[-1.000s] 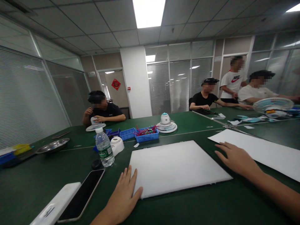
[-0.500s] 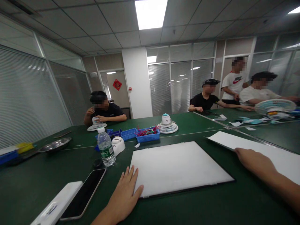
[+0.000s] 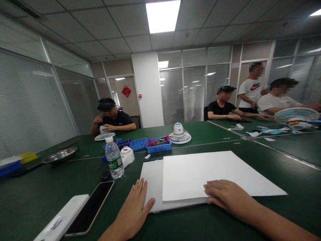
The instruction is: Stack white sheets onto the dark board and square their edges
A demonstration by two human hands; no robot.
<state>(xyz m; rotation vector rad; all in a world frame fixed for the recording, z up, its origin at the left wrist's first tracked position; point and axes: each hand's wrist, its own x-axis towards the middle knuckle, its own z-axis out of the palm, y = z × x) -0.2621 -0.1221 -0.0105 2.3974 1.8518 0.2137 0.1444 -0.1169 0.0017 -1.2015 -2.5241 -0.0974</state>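
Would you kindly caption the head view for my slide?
Right hand on white sheet overlapping a panel; left hand at panel's edge.

Bare left hand left of the white sheet, slim fingers, bare wrist, bare right hand at the sheet's near edge, bare slender forearm

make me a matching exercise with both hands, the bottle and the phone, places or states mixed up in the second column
1. left hand
2. right hand
3. bottle
4. phone

A. lying flat, black face up
B. at the near edge of the top white sheet
C. at the left side of the dark-edged panel
D. standing upright, green-labelled

Pairs: 1-C, 2-B, 3-D, 4-A
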